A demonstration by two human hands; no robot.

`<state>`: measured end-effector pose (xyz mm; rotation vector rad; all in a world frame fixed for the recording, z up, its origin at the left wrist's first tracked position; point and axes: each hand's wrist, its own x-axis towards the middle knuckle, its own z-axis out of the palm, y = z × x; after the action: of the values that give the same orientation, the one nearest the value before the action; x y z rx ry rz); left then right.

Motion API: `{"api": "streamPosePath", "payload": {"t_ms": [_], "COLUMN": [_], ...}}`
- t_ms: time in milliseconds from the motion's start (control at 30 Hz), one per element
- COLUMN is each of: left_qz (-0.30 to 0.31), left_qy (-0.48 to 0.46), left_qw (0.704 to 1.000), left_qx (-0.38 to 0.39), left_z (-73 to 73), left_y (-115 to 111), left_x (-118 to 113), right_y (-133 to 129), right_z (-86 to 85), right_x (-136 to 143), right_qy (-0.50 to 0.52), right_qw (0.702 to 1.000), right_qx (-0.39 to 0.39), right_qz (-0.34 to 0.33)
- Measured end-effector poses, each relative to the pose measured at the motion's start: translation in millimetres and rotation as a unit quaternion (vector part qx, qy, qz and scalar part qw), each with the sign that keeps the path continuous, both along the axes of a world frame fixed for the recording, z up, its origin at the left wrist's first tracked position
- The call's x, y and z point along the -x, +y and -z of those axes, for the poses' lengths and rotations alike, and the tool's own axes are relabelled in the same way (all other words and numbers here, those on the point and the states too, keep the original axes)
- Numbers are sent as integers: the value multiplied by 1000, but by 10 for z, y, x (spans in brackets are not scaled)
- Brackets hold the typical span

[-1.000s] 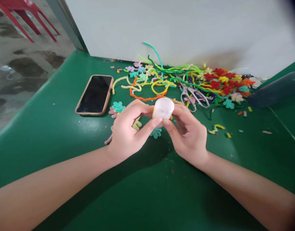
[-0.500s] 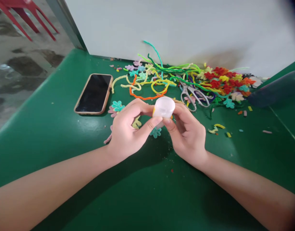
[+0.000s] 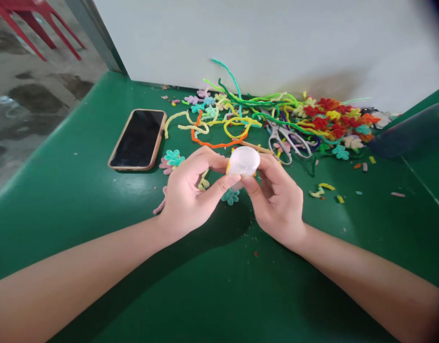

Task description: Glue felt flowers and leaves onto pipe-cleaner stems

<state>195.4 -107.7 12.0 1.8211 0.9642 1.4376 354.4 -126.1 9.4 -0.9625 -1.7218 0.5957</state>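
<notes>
Both hands, left (image 3: 185,188) and right (image 3: 280,200), are pinched around one small whitish, translucent piece (image 3: 244,161), raised over a green table (image 3: 219,295). Piece sits between the two hands, at the fingertips: thumb tips side by side at its near lower edge, index fingers on its left and right sides. Other fingers curled in, partly hidden. Bit of yellow at the piece's left edge; what it is, cannot tell.

White panel (image 3: 240,38) stands along the far edge of the table. Red chair (image 3: 44,21) on the floor, far left, partly cut off. Heap of fuzzy flowers (image 3: 328,116), mostly red, orange and yellow, lies against the panel, right of center, with green stems (image 3: 255,104) beside it. Phone (image 3: 138,139), screen dark, lies left of the left hand. Scissors (image 3: 275,129) lie beyond the right hand, handles toward the person. Orange fuzzy strip (image 3: 210,144) curves just beyond the held piece. Teal flower (image 3: 230,196) lies on the table between the hands. Yellow scraps (image 3: 326,186) right of the right hand.
</notes>
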Motion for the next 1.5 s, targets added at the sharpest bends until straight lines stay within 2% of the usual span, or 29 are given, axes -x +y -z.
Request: {"api": "streamPosePath", "payload": {"t_ms": [133,333,467,733,933,1300,1500], "left_qz": [-17,-1,-17,-5,-9,-6,-36], "left_qy": [23,-16,-2,15,20,48,38], "left_qw": [999,999,1000,999,1000,999,997], "left_qx": [21,-44,-7,39,2,-12,-57], "left_z": [4,68,57,2,-12,-23,0], "left_y": [-18,23,10,-51,-32,-48,-44], "left_x": [-4,-15,-10,1,-1,19,2], "right_y": [1,-4,8,23,21,18,17], "right_z": [17,45,39,48,55,60,65], "right_x": [11,33,39,44,37,21,17], "right_qy": [1,18,7,4,19,24,9], "right_qw": [1000,1000,1000,1000,999,999,998], "right_qx": [-3,13,-3,-15,-24,-37,-60], "right_qz": [5,4,9,17,12,0,10]}}
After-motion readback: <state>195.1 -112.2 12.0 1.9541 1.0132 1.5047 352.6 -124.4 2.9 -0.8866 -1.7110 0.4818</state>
